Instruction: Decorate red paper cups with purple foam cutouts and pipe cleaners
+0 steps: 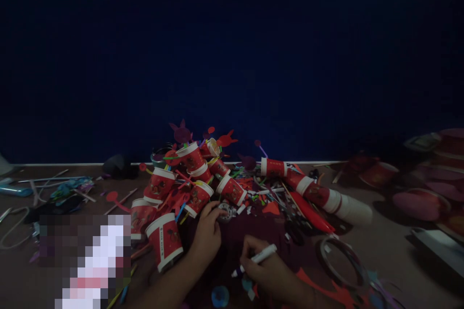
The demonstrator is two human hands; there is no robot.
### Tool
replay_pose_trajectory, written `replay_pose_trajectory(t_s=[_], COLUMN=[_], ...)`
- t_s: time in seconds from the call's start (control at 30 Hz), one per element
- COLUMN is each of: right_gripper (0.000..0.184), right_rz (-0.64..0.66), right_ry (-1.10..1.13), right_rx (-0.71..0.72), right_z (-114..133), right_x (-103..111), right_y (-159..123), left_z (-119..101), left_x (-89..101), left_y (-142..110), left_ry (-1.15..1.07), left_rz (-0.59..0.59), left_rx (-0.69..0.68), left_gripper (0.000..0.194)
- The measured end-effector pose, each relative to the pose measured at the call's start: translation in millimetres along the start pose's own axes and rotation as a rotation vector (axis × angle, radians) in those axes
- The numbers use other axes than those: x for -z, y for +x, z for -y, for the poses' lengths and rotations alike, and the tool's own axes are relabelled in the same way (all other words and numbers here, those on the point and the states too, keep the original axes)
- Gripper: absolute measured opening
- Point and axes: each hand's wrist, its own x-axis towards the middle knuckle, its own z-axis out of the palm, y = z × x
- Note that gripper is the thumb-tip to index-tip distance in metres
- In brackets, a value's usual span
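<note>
My right hand (270,270) is closed around a white marker (261,254) with a purple tip, its tip pointing down-left onto a dark maroon sheet (250,227) on the floor. Just above the sheet, my left hand (207,231) curls its fingers over a small roll of tape (224,212). Directly behind the hands lies a heap of red paper cups (192,178) with white rims, mixed with coloured sticks and paper cut-outs.
A stack of nested red cups (319,195) lies on its side at right. Tape rings (339,260) and red paper scraps lie near my right wrist. Scissors and tools are scattered at far left (68,188). Pink plates (420,203) sit at right. A dark blue wall stands behind.
</note>
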Motion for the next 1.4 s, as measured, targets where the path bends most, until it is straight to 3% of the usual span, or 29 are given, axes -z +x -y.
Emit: replay_pose_trajectory(t_s=[0.53, 1.4], right_gripper=[0.012, 0.015], right_rz=[-0.088, -0.103], right_ry=[-0.067, -0.095], right_rx=[0.045, 0.085], right_z=[-1.6, -0.4], right_x=[0.0, 1.5], right_y=[1.4, 2.8], left_z=[0.0, -2.0], left_x=[0.2, 0.8], left_y=[0.3, 0.3], left_ry=[-0.01, -0.01], left_rz=[0.003, -0.014], left_rx=[0.0, 0.008], left_gripper=[0.045, 0.044])
